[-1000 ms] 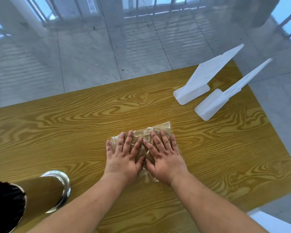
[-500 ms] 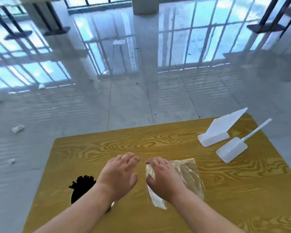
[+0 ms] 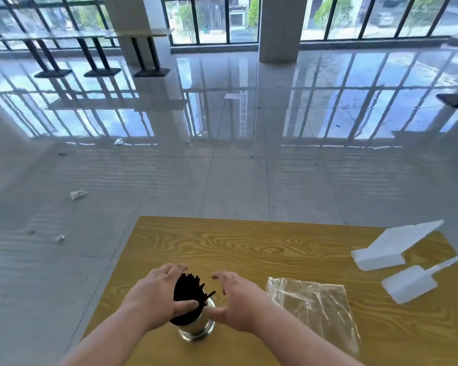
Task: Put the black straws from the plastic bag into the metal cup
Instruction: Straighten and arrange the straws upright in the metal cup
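**Left grip [image 3: 154, 297] closed around the black straws [image 3: 188, 287] in the metal cup [image 3: 196, 329]**

The left grip wraps the bundle of black straws: its fingers curl over the far side of the bundle and its thumb lies across the near side. The straws stand in the metal cup directly below this grip, their upper ends fanning out above the fingers, and one straw juts out sideways towards the right grip [image 3: 238, 305]. The cup stands upright on the tabletop [image 3: 249, 247], near its near-left corner.

The right grip is released and holds nothing. Its fingers are spread and loosely curved, just to the right of the straws, and its thumb points at the cup's rim; whether it touches the rim cannot be told.

Just beyond the right grip's outer side the plastic bag [image 3: 315, 305] lies flat and crinkled on the tabletop, apart from the cup. Farther out on that side, near the tabletop's right edge, lie two white plastic pieces [image 3: 394, 247], one behind the other, each with a block-like base and a long taper. Nothing stands between the two grips except the straws and the cup.

Past the tabletop's far edge is a glossy tiled floor [image 3: 222, 180] with a few crumpled paper scraps [image 3: 77, 194] off to the left.
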### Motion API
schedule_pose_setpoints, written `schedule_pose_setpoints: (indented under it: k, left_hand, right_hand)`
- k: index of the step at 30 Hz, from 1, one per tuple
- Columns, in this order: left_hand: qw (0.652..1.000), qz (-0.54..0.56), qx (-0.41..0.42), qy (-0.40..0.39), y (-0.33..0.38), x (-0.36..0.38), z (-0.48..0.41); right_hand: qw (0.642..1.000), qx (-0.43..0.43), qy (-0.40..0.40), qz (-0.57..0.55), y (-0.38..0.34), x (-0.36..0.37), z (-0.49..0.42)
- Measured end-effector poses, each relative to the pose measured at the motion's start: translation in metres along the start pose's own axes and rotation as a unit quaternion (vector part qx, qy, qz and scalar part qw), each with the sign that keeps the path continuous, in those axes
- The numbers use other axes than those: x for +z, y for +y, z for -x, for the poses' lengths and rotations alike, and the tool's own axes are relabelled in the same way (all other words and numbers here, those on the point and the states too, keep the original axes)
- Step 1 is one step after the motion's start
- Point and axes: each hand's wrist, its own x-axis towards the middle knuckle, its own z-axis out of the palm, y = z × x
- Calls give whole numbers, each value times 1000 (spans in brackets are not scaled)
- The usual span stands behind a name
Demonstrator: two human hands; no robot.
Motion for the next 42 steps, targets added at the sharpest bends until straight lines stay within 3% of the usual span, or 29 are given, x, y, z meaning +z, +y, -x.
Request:
schedule_pose_setpoints:
  k: [5,15,28,35,42]
  left_hand:
    - [999,43,-3,-19,-17,12,-7]
    - [995,65,69,-30,-28,6,-30]
    - [980,-5,185,-68,-37,-25,-52]
    - [972,-11,230,-42,-17,-58,-49]
    - [974,13,224,-18,-6,-97,-43]
  right_hand:
    - [999,44,-8,5,-24,15,-6]
    - [992,110,39,40,-65,21,-31]
    - [978,191,76,29,-91,22,-37]
    - [977,171,125,16,-90,14,-21]
    - [985,112,129,-19,-101,2,-19]
